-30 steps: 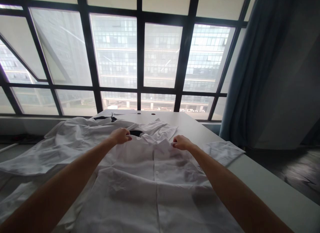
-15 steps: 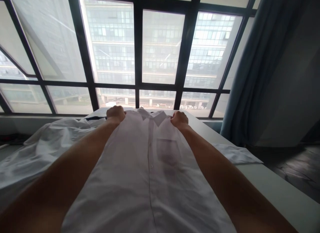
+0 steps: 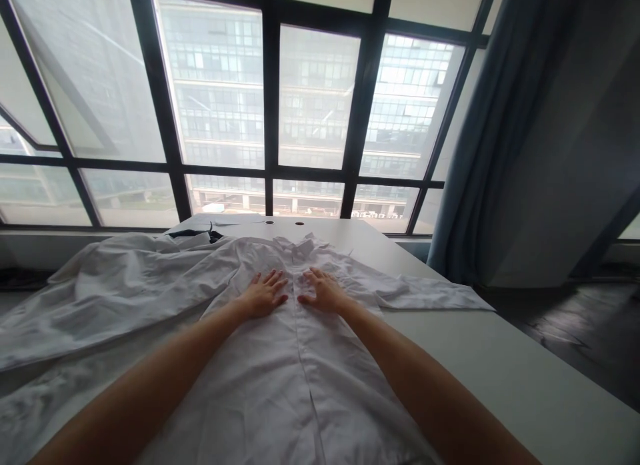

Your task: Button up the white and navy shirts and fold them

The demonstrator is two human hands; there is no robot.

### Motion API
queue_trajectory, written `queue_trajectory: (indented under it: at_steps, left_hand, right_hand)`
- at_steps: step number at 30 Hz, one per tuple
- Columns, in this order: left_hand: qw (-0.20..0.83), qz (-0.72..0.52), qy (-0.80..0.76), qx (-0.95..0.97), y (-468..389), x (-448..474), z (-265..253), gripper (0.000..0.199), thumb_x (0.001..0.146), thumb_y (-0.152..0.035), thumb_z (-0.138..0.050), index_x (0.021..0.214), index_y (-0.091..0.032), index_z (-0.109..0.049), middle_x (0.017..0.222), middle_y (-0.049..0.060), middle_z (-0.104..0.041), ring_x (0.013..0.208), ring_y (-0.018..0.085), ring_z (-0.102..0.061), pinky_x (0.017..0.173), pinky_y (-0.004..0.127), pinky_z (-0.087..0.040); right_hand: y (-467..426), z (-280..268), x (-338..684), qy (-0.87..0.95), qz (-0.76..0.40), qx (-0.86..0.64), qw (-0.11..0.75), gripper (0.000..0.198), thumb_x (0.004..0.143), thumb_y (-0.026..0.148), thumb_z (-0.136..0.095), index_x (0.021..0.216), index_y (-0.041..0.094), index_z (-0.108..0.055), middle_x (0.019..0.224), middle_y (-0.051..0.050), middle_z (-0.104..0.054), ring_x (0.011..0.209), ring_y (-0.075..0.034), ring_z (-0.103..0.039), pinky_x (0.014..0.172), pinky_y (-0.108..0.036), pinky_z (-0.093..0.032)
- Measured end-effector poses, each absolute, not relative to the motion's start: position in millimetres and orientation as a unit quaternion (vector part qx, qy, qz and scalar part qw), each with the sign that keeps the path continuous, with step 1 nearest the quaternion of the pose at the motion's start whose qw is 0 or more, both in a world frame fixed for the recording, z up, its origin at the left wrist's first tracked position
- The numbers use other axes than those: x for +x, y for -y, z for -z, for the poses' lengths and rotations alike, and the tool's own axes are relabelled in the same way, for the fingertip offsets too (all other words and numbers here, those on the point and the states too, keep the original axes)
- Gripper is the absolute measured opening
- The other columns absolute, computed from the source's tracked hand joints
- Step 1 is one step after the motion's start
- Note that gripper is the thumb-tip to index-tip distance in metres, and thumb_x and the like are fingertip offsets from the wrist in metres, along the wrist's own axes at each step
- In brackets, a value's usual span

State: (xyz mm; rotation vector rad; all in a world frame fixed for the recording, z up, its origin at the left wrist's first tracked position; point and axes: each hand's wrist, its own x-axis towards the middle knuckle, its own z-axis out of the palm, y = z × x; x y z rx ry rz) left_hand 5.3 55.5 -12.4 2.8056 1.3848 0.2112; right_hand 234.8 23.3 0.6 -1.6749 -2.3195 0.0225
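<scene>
A white button-up shirt (image 3: 270, 372) lies front side up on the white table (image 3: 480, 358), its collar toward the window. My left hand (image 3: 265, 294) rests flat on the upper chest of the shirt, left of the button line, fingers spread. On the other side of the buttons, my right hand (image 3: 321, 290) lies palm down with its fingers apart. Neither hand grips the fabric. One sleeve stretches out to the right across the table. The chest pocket cannot be made out beneath and around my right hand.
More crumpled white cloth (image 3: 125, 278) lies along the left side, with a dark item (image 3: 195, 234) at its far edge. Two dark round holes mark the table's far end. A large framed window (image 3: 310, 98) stands behind it, and a blue-grey curtain (image 3: 480, 152) hangs at the right.
Both hands have let go of the shirt's shoulders and come down nearer, onto its chest. The shirt, held up before, now lies on the table with some wrinkles.
</scene>
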Motion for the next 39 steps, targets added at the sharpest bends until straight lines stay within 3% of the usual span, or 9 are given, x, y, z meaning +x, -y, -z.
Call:
queue_trajectory:
  at_steps: [3,10,12,15,18,22,32,39]
  left_hand:
    - [0.043,-0.05,-0.475,0.877,-37.4,1.8,17.8,0.061,0.099,-0.056,-0.029,0.153,-0.027,-0.035,0.163,0.01,-0.02,0.151,0.029,-0.014,0.118,0.057,-0.013]
    - [0.068,-0.032,-0.481,0.874,3.8,8.3,20.4,0.065,0.096,-0.061,-0.032,0.151,-0.026,-0.037,0.161,0.015,-0.024,0.149,0.036,-0.018,0.111,0.065,-0.022]
    - [0.057,-0.025,-0.477,0.877,10.4,12.5,14.4,0.064,0.096,-0.06,-0.035,0.149,-0.025,-0.041,0.159,0.018,-0.03,0.146,0.039,-0.026,0.107,0.065,-0.029]
    - [0.009,-0.027,-0.467,0.884,7.0,21.7,-0.6,0.051,0.098,-0.048,-0.038,0.135,-0.019,-0.057,0.143,0.02,-0.052,0.131,0.038,-0.049,0.101,0.056,-0.041]
    - [-0.027,-0.056,-0.487,0.871,-12.3,32.6,-13.4,0.037,0.096,-0.033,-0.042,0.111,-0.015,-0.071,0.122,0.019,-0.066,0.113,0.033,-0.063,0.093,0.045,-0.049]
    - [0.002,-0.073,-0.538,0.84,-53.4,43.6,-19.5,0.03,0.092,-0.028,-0.047,0.098,-0.016,-0.074,0.108,0.015,-0.072,0.1,0.029,-0.069,0.085,0.036,-0.053]
    - [-0.005,-0.149,-0.558,0.816,-118.1,52.0,-6.4,0.029,0.092,-0.03,-0.048,0.099,-0.016,-0.072,0.102,0.015,-0.074,0.095,0.029,-0.07,0.081,0.037,-0.053]
    - [-0.012,-0.205,-0.557,0.805,-106.7,61.5,13.7,0.029,0.096,-0.031,-0.044,0.099,-0.016,-0.07,0.106,0.013,-0.073,0.096,0.027,-0.07,0.083,0.036,-0.051]
  right_hand:
    - [-6.6,10.6,232.5,0.822,-0.008,-0.56,0.104,0.066,0.095,0.058,-0.045,0.147,0.017,-0.045,0.159,-0.016,-0.03,0.146,-0.032,-0.027,0.117,-0.048,-0.022]
    - [22.8,-6.4,240.3,0.863,0.033,-0.504,0.032,0.051,0.097,0.051,-0.045,0.138,0.02,-0.055,0.141,-0.016,-0.054,0.127,-0.031,-0.051,0.104,-0.044,-0.039]
    - [25.8,-18.3,239.7,0.864,0.011,-0.503,0.008,0.052,0.093,0.052,-0.053,0.134,0.021,-0.059,0.136,-0.015,-0.058,0.12,-0.032,-0.056,0.098,-0.041,-0.044]
    - [17.3,-33.2,231.8,0.842,-0.018,-0.539,-0.008,0.045,0.091,0.053,-0.055,0.119,0.02,-0.069,0.124,-0.014,-0.066,0.108,-0.03,-0.064,0.088,-0.037,-0.048]
    - [-5.0,-38.5,217.3,0.792,-0.002,-0.61,0.029,0.036,0.094,0.045,-0.05,0.106,0.02,-0.073,0.109,-0.013,-0.072,0.1,-0.028,-0.067,0.082,-0.034,-0.048]
    - [-42.4,-33.0,200.0,0.739,0.016,-0.669,0.082,0.033,0.091,0.041,-0.053,0.107,0.019,-0.071,0.108,-0.014,-0.073,0.1,-0.029,-0.068,0.078,-0.034,-0.049]
    - [-106.3,-17.7,191.3,0.736,0.012,-0.672,0.089,0.046,0.083,0.045,-0.06,0.115,0.014,-0.068,0.108,-0.018,-0.072,0.097,-0.03,-0.068,0.078,-0.034,-0.05]
    - [-118.7,5.0,210.3,0.721,-0.045,-0.66,0.207,0.024,0.08,0.033,-0.06,0.086,0.017,-0.076,0.085,-0.011,-0.075,0.082,-0.024,-0.068,0.069,-0.028,-0.046]
